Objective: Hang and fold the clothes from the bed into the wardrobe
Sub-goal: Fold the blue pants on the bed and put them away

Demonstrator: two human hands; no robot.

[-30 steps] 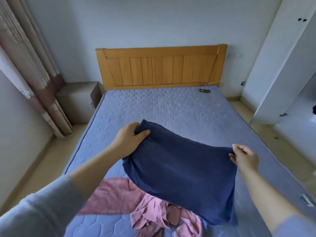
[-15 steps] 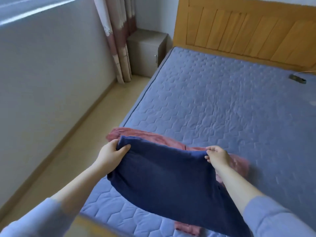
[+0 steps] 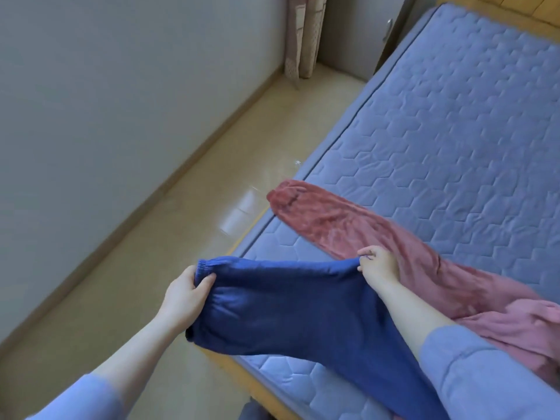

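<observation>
Both hands clamp the navy trousers — left hand at the elastic waistband, right hand on the far edge — above the bed.

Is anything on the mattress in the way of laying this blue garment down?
Yes: the pink garment sprawls across the mattress corner just beyond the right hand, beside the blue garment.

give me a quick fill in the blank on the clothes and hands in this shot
1. The left hand and right hand stretch the blue garment ____ them.
2. Its elastic band sits at the ____ hand.
3. The pink garment lies on the ____.
Missing words: between; left; bed
</observation>
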